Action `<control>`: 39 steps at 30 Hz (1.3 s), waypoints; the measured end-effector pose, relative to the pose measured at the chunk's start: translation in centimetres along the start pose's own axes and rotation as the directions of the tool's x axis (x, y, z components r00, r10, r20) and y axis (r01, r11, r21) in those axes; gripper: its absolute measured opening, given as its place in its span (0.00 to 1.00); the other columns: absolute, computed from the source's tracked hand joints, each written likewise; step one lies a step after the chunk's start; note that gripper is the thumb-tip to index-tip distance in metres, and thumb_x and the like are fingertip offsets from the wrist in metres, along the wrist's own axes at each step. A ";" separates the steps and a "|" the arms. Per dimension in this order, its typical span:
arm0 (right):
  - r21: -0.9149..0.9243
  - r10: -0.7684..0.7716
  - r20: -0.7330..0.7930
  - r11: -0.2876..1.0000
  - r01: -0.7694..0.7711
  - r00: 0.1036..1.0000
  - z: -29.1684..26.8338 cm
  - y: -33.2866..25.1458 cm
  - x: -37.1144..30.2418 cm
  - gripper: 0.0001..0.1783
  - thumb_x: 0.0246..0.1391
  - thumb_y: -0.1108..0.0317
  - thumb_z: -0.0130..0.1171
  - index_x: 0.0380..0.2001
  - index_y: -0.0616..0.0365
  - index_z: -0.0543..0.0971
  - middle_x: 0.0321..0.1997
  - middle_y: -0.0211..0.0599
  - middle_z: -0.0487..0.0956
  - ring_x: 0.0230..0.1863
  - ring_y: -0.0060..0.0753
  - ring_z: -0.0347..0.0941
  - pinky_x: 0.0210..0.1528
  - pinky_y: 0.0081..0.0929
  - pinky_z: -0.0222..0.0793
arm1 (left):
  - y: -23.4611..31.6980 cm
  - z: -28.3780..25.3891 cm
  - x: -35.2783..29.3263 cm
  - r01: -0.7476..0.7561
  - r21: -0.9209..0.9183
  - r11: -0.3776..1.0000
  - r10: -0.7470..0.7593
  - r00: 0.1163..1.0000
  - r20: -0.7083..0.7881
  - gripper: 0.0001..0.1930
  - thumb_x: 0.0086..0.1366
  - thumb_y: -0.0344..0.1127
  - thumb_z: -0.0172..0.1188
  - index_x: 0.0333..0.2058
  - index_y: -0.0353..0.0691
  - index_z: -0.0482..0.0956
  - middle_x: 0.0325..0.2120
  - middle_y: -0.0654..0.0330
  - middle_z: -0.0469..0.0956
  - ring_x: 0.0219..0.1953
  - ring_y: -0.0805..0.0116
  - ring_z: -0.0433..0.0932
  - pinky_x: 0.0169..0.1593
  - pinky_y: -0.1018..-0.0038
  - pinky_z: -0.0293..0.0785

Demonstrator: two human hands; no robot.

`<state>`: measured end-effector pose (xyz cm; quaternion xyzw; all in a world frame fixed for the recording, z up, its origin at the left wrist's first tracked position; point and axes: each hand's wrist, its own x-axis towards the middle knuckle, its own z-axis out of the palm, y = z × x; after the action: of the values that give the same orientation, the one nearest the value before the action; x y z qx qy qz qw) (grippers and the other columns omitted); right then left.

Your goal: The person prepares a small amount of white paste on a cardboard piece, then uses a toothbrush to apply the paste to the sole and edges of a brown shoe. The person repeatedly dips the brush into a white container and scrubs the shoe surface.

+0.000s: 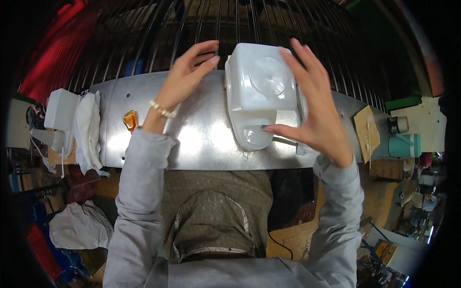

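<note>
One white plastic container (240, 93) sits on the metal table (192, 156), apparently whole; remaining work cannot be judged. Left hand (186, 77): fingers loosely parted, empty. Right hand (317, 108): fingers spread beside container, contact unclear.

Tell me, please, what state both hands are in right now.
Left hand: open, empty.
Right hand: open at the boxy white plastic unit; contact unclear.
</note>
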<state>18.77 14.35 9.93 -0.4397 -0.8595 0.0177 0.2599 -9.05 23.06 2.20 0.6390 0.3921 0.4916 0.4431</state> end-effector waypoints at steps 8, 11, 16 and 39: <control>-0.005 -0.001 0.250 1.000 0.002 0.968 -0.1 0.4 4.9 0.63 0.21 0.67 0.81 0.71 0.44 0.68 0.73 0.43 0.63 0.70 0.57 0.60 0.71 0.50 0.61 | -5.0 2.2 2.0 0.133 -0.090 0.987 -0.123 0.986 0.112 0.21 0.75 0.46 0.59 0.58 0.41 0.81 0.55 0.57 0.82 0.57 0.64 0.79 0.63 0.67 0.72; 0.045 0.034 0.257 0.998 -0.047 0.966 -1.0 0.0 4.6 0.62 0.20 0.66 0.81 0.69 0.45 0.71 0.72 0.43 0.64 0.70 0.55 0.61 0.69 0.49 0.64 | -4.8 2.4 1.6 0.062 0.056 0.996 -0.068 0.992 0.110 0.19 0.73 0.44 0.61 0.57 0.42 0.83 0.54 0.56 0.82 0.55 0.63 0.81 0.61 0.66 0.75; 0.074 0.064 0.288 0.993 -0.089 0.955 -1.9 -0.9 4.1 0.61 0.20 0.67 0.81 0.68 0.46 0.71 0.69 0.46 0.66 0.68 0.57 0.61 0.68 0.48 0.64 | -5.0 3.3 1.4 0.005 0.113 0.994 -0.009 0.999 0.031 0.18 0.71 0.44 0.63 0.54 0.42 0.84 0.50 0.54 0.85 0.51 0.61 0.84 0.56 0.67 0.79; 0.010 -0.021 0.229 1.000 0.019 0.973 1.3 1.3 3.5 0.64 0.23 0.64 0.83 0.72 0.40 0.66 0.79 0.44 0.56 0.77 0.62 0.52 0.75 0.58 0.58 | -6.1 3.7 2.0 -0.007 0.187 0.982 0.023 0.996 -0.084 0.21 0.71 0.46 0.62 0.58 0.45 0.82 0.51 0.52 0.85 0.48 0.59 0.84 0.50 0.66 0.79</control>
<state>17.49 18.06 9.95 -0.4248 -0.8882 0.0691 0.1610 -5.40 26.13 -3.52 0.6590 0.4501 0.4830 0.3602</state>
